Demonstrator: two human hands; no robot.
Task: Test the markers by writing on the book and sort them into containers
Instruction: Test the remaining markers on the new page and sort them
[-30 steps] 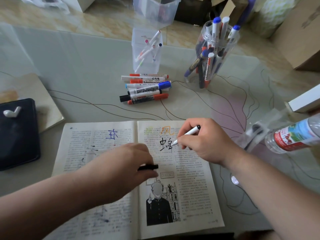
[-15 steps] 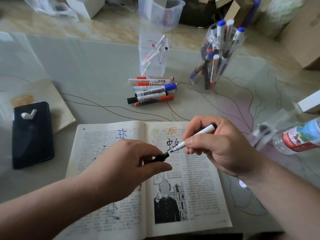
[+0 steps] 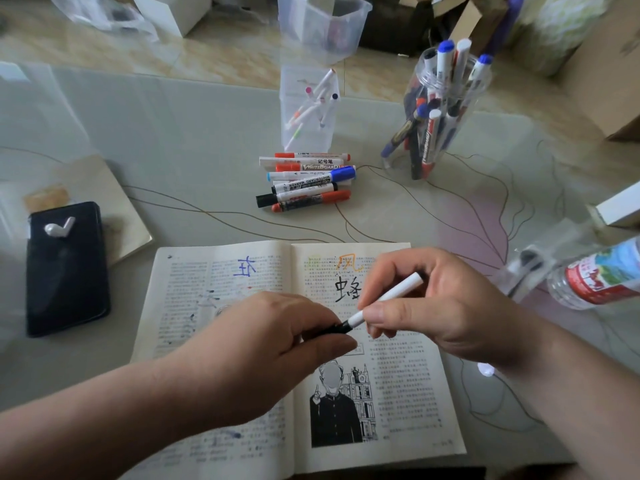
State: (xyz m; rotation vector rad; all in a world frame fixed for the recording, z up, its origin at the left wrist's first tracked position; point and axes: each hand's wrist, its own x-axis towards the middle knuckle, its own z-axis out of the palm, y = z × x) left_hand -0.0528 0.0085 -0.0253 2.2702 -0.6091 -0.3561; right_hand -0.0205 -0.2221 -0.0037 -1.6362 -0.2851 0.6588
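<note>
Black cap (image 3: 334,330) pinched in the left hand (image 3: 277,344) meets the white marker (image 3: 391,296) gripped by the right hand (image 3: 443,306). Misaligned, its nib could smear the book (image 3: 398,393).

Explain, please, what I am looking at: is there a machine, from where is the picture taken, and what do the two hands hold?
There is no machine. One camera, worn on a person's head, looks down at their own two hands. The right hand grips a white marker; the left hand pinches a black cap at its tip. Under them lies an open book with test characters written on it. Behind it on the table are loose markers, a square clear cup with thin pens and a round jar full of markers. At the left lies a black phone with an earbud on it; at the right, a water bottle on its side.
</note>
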